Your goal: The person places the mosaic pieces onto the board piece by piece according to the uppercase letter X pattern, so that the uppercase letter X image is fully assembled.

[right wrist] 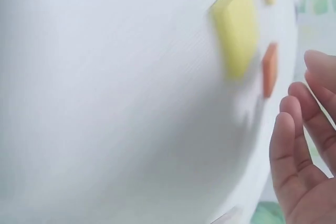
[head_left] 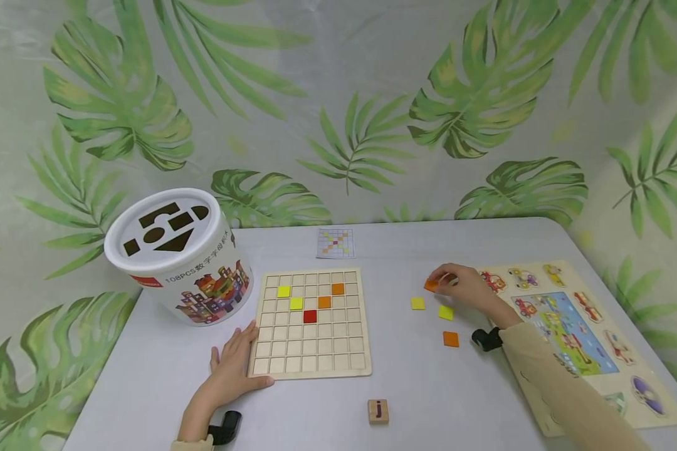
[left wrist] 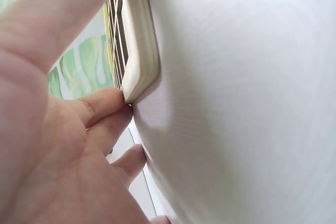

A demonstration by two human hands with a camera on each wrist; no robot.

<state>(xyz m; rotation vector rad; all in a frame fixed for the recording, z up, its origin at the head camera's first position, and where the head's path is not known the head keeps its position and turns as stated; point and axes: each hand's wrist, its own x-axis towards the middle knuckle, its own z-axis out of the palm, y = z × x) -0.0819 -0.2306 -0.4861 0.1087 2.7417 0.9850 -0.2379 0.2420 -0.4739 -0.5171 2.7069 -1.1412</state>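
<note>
My left hand [head_left: 232, 363] rests at the near left corner of a wooden grid board [head_left: 310, 360], its spread fingers along the left side and its thumb at the near edge. In the left wrist view the fingertips touch the board's edge [left wrist: 144, 40]. On the board lie two yellow tiles, two orange tiles and a red tile [head_left: 310, 316]. My right hand [head_left: 465, 287] hovers at an orange tile [head_left: 430, 285]. The right wrist view shows a gap between its loosely bent fingers [right wrist: 286, 145] and that orange tile [right wrist: 269, 70]. Nearby lie a yellow tile [head_left: 417, 304], another yellow tile [head_left: 446, 312] and an orange tile [head_left: 451, 339].
A small pattern card [head_left: 335, 243] lies behind the board. A white tub [head_left: 186, 269] with a shape-hole lid stands at the back left. Under my right forearm is a picture puzzle board [head_left: 649, 369]. A letter block [head_left: 378, 411] sits near the front.
</note>
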